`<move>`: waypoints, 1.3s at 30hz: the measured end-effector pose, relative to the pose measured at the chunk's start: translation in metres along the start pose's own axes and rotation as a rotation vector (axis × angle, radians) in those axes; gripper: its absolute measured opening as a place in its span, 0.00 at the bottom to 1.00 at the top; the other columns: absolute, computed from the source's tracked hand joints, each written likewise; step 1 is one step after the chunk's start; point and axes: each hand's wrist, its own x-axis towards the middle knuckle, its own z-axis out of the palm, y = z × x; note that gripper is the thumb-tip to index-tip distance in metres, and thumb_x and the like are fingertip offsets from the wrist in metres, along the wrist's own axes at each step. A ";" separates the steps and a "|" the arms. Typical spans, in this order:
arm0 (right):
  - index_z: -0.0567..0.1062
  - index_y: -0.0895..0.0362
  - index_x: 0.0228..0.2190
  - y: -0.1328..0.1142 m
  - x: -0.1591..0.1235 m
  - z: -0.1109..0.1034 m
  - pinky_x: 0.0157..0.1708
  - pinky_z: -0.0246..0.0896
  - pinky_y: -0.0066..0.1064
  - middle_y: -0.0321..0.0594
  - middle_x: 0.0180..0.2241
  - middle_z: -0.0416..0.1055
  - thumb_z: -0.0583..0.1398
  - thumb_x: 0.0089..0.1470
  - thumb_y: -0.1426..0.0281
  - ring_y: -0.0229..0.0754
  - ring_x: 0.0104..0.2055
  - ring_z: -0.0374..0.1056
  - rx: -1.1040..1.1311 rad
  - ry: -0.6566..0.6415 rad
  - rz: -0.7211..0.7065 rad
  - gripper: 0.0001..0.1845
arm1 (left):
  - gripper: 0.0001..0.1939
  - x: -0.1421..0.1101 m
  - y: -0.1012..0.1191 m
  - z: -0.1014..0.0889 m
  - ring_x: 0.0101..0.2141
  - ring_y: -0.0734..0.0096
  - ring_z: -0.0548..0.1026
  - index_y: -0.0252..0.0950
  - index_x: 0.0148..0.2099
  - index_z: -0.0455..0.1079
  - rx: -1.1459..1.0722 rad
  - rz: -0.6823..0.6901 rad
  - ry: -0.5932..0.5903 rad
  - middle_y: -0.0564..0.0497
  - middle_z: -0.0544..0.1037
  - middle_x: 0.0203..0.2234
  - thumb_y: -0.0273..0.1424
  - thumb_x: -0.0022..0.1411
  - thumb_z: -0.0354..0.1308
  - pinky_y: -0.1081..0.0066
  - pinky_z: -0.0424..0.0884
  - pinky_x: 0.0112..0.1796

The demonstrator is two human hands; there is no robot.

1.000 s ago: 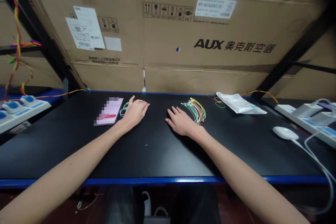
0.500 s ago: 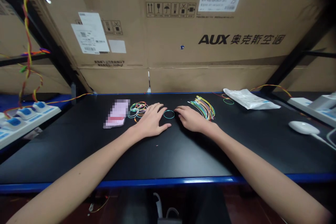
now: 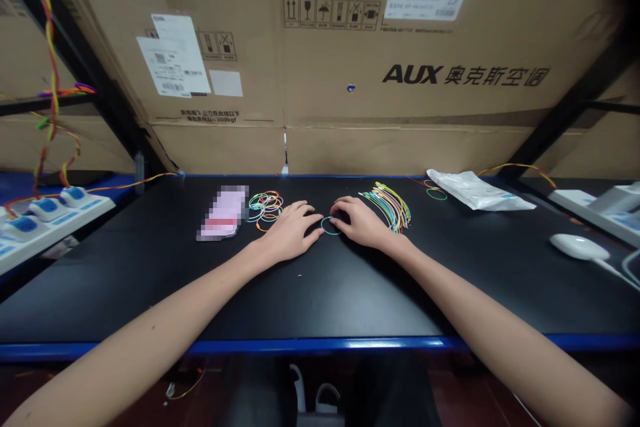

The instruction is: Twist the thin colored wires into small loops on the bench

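A single teal rubber band [image 3: 330,226] lies flat on the black table [image 3: 320,293] between my two hands. My left hand [image 3: 290,233] rests palm down with fingers stretched out, its fingertips at the band's left edge. My right hand [image 3: 363,223] lies palm down with slightly bent fingers touching the band's right edge. Just beyond my left hand sits a loose pile of coloured rubber bands [image 3: 265,205]. A bundle of coloured wires [image 3: 393,205] lies right behind my right hand.
A pink flat packet [image 3: 223,213] lies left of the band pile. A white plastic bag [image 3: 475,190] is at the back right, with a white mouse [image 3: 580,247] nearer. Power strips [image 3: 45,213] sit at the left. Cardboard boxes [image 3: 400,73] wall off the back.
My left hand came off the band pile and moved right, uncovering it. A teal band now lies between my hands, and both hands have closed in until their fingertips touch it.
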 end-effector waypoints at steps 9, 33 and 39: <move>0.69 0.57 0.31 -0.008 0.002 0.000 0.45 0.62 0.40 0.47 0.40 0.71 0.56 0.56 0.74 0.45 0.44 0.66 0.147 0.086 -0.036 0.03 | 0.15 0.002 0.000 0.002 0.53 0.56 0.65 0.35 0.47 0.71 -0.019 0.041 0.072 0.43 0.74 0.45 0.38 0.65 0.51 0.54 0.64 0.52; 0.78 0.56 0.21 -0.021 0.002 -0.018 0.48 0.60 0.40 0.45 0.39 0.74 0.54 0.59 0.67 0.46 0.44 0.69 0.204 0.206 0.159 0.19 | 0.11 0.006 0.007 -0.008 0.35 0.63 0.74 0.35 0.36 0.75 0.032 -0.071 0.160 0.46 0.78 0.31 0.30 0.63 0.51 0.61 0.69 0.40; 0.81 0.56 0.27 -0.021 0.002 -0.012 0.50 0.61 0.41 0.49 0.44 0.73 0.59 0.55 0.63 0.49 0.49 0.68 0.313 0.173 0.227 0.13 | 0.11 0.006 0.008 -0.007 0.40 0.64 0.73 0.37 0.41 0.74 -0.089 0.101 0.065 0.47 0.78 0.34 0.31 0.65 0.50 0.63 0.69 0.42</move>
